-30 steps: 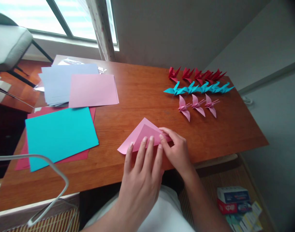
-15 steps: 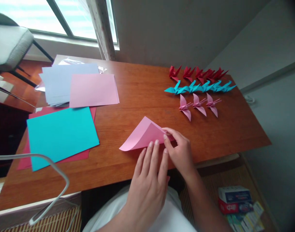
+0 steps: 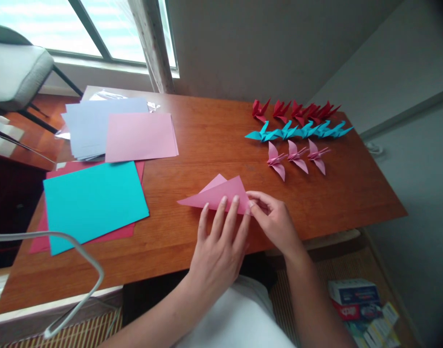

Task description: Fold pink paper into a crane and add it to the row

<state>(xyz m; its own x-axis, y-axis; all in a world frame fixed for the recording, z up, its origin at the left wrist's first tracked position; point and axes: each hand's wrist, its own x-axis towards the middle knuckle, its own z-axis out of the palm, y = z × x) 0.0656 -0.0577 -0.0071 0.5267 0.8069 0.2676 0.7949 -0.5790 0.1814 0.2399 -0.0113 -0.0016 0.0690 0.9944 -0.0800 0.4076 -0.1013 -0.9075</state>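
Note:
A pink paper sheet (image 3: 217, 193), folded into a triangle, lies on the wooden table (image 3: 207, 140) near its front edge. My left hand (image 3: 221, 241) rests with its fingers stretched flat on the triangle's near edge. My right hand (image 3: 274, 220) pinches the triangle's right corner between thumb and fingers. Beyond the hands, at the right of the table, stand three rows of folded paper cranes: red cranes (image 3: 294, 110) at the back, teal cranes (image 3: 297, 131) in the middle and three pink cranes (image 3: 297, 157) in front.
Flat paper stacks lie on the table's left: lavender (image 3: 94, 123), pink (image 3: 140, 137), teal (image 3: 93, 203) over red. A grey chair (image 3: 14, 72) stands by the window. A white cable (image 3: 72, 251) loops at front left. Small boxes (image 3: 355, 297) sit on the floor at right.
The curled upper flap of the pink sheet has come down flat into a triangle. My left hand slid forward onto it; my right hand kept its pinch on the right corner.

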